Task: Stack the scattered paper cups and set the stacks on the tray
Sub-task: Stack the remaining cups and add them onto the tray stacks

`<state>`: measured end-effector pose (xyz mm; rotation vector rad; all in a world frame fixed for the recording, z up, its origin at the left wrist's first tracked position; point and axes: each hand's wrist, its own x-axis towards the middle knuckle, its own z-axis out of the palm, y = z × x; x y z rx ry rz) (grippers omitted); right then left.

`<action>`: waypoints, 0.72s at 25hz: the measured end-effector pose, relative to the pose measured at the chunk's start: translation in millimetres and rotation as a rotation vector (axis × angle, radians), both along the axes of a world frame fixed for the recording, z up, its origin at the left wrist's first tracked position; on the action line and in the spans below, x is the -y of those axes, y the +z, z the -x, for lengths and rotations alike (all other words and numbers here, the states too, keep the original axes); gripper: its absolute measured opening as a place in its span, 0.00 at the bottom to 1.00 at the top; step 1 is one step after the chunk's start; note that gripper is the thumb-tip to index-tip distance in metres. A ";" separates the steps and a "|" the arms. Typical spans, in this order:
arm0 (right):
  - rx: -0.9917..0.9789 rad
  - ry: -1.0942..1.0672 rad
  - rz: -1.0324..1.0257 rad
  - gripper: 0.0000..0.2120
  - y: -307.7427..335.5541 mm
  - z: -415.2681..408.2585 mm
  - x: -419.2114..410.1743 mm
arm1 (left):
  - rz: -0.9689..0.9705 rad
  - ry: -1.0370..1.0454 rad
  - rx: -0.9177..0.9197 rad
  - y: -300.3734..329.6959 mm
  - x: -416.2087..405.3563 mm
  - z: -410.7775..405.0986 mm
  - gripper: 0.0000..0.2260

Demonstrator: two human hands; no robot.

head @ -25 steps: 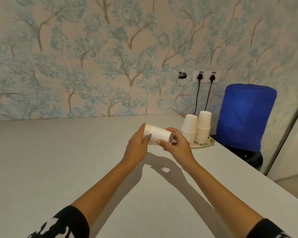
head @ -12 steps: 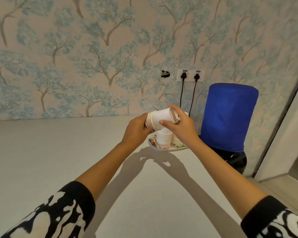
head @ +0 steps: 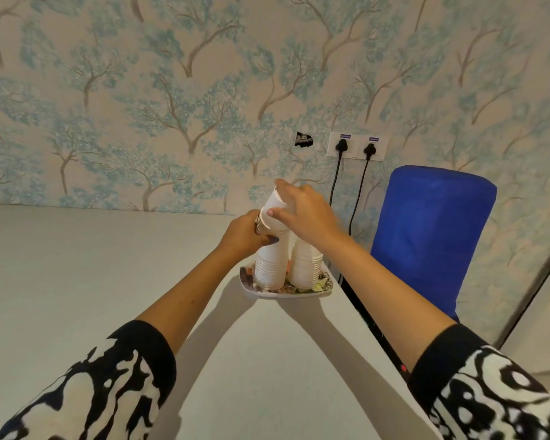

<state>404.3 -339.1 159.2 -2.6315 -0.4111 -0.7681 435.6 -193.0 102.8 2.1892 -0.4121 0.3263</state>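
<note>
Over tray (head: 247, 282) | 2 cup stacks (head: 270, 268) | 2 hands (head: 302, 215) grip third stack (head: 272, 211)

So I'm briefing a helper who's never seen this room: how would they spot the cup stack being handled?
Find the blue covered object by the wall; left of it sits a tray. Above the tray, both hands hold the tilted stack; the other stacks stand upright on it.

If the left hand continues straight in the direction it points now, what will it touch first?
The left hand points toward the wall while gripping the rim end of the held cup stack. Past that stack, the next thing in line looks like the wallpapered wall; depth is unclear, so the tray's left stack may be brushed.
</note>
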 end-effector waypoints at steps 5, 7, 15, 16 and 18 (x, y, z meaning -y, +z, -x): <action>-0.118 -0.006 0.058 0.27 -9.9 -22.2 3.3 | -0.059 0.040 -0.083 -18.0 13.0 -5.6 0.23; -0.165 0.007 0.046 0.26 -18.4 -28.6 5.8 | -0.094 0.057 -0.121 -27.4 15.0 -7.9 0.21; -0.194 0.052 -0.014 0.18 -44.2 -36.5 8.8 | -0.146 0.063 -0.172 -58.4 16.6 -5.1 0.21; -0.195 0.051 -0.016 0.18 -44.4 -35.1 8.6 | -0.146 0.058 -0.172 -61.6 16.4 -3.7 0.21; -0.157 0.017 0.000 0.20 -46.8 -29.2 7.4 | -0.149 0.049 -0.166 -67.1 15.7 0.8 0.22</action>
